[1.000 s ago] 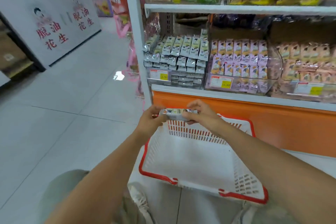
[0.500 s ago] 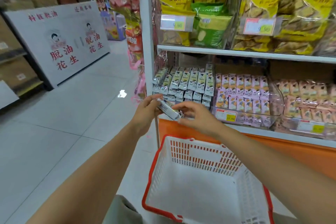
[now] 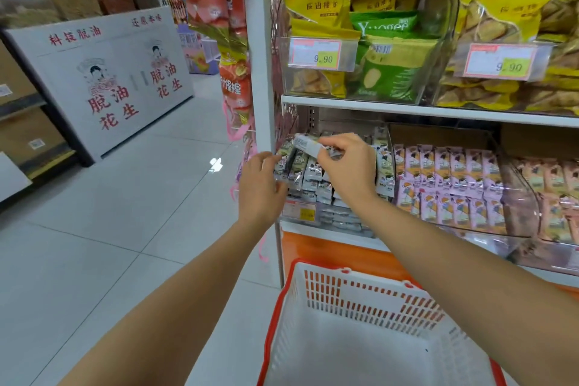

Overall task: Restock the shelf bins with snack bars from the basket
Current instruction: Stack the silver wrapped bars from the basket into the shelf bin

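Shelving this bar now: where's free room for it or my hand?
Free: the gap between grey bars and the shelf above; the basket floor. Crowded: grey rows packed tight, left hand at their left end; pink bars too.

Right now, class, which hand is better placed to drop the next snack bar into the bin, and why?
Right. The right hand pinches a snack bar just above the leftmost bin; the left hand only touches stocked bars at the bin's left edge.
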Motion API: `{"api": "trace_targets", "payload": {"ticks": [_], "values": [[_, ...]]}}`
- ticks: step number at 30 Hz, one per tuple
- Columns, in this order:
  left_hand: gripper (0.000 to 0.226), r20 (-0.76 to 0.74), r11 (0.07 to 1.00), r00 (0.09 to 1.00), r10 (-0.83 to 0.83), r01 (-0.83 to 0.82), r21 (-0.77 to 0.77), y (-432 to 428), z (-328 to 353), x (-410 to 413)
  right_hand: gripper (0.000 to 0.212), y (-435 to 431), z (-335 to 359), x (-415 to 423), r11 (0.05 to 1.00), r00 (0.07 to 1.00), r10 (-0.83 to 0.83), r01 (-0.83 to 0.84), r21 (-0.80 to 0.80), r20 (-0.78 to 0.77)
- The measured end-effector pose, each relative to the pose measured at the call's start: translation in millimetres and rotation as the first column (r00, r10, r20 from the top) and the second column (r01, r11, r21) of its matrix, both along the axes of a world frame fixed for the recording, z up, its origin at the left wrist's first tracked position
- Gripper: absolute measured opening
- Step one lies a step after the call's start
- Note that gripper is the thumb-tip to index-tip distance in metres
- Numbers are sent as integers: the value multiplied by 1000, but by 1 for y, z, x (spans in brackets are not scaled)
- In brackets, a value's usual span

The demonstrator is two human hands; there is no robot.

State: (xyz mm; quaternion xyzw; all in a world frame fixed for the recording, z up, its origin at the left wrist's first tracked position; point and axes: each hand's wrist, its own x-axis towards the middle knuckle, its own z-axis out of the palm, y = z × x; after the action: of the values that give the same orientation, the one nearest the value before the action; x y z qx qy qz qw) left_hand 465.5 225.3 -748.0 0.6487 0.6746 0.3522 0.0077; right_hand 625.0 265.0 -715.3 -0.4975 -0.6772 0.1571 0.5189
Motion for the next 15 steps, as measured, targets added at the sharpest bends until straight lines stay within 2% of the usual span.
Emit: {"api": "trace_targets", "payload": {"ticks": [3,6,10,15], "values": [[54,-178,999,984,1,-8,-37,10,-5,-1,21,14,0,-8,998,998,-61,61,12,31],[60,-259,995,966,-4,-21,-97,14,-10,4,20,25,-3,-18,993,985,-117,119,-8,127],[61,-221,997,975,-9,-8,-77,15,-14,7,22,29,-10,-32,995,972,-94,100,-19,216],[58,-194,999,980,-38,31,-43,14,-15,3,38,31,-22,-43,998,954,-30,43,-34,300]]}}
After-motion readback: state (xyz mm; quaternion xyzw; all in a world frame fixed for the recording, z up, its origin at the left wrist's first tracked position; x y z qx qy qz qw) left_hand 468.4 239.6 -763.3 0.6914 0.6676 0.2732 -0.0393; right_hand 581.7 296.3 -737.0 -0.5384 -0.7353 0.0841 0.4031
